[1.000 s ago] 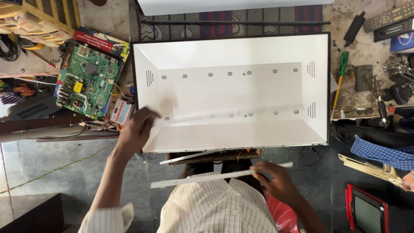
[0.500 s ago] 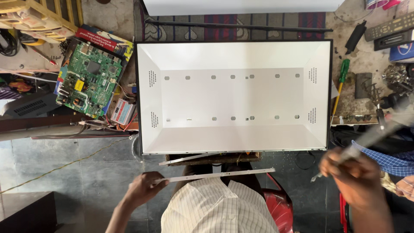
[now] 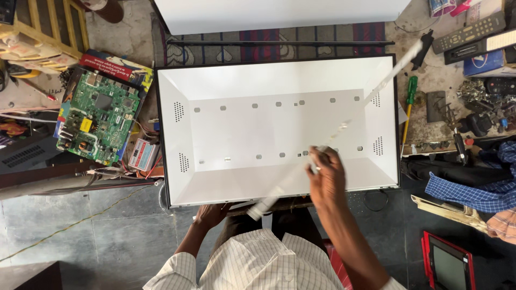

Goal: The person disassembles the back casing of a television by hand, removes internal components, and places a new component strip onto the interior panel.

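A large white panel tray [image 3: 215, 80] with a black rim lies flat below me, with small slots in two rows across its floor. My right hand [image 3: 325, 177] grips a long thin white strip [image 3: 387, 78] near its middle. The strip runs slanting over the tray from the near edge up to the far right corner. My left hand [image 3: 210, 215] rests at the tray's near edge, fingers curled down on the support under it. What it holds, if anything, is hidden.
A green circuit board [image 3: 99, 121] lies left of the tray, a small boxed unit [image 3: 141, 156] beside it. A green-handled screwdriver [image 3: 409, 102], remotes [image 3: 467, 33] and loose parts crowd the right. A red-framed screen [image 3: 449, 266] and checked cloth [image 3: 465, 190] lie lower right.
My right hand has swung in from the far right and now holds the strip slanting over the tray. My left hand has moved up from the strip at my lap to the tray's near edge.
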